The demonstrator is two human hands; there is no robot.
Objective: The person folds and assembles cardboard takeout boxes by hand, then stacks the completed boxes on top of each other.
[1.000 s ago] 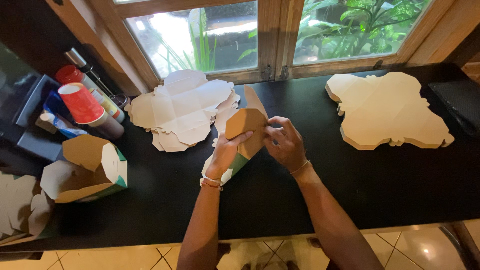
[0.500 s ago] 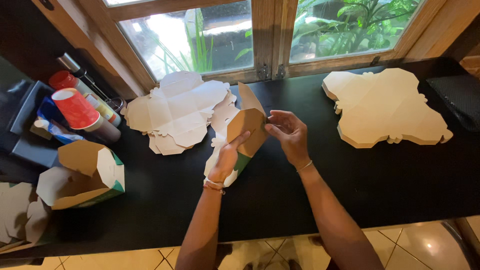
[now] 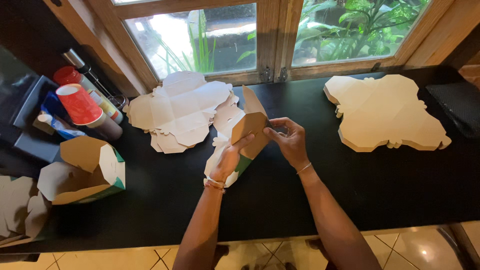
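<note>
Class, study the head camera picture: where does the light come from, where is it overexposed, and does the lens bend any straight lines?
Head view: daylight enters through the window, and its left pane is blown out white; the black counter stays dark and matte; the counter edge and window frame curve, which is wide-angle distortion; both hands, left hand and right hand, and the cardboard box they fold look sharp.

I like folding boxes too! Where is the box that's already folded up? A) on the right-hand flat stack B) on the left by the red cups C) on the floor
B: the folded box stands at the counter's left end, just below the red cups.
</note>
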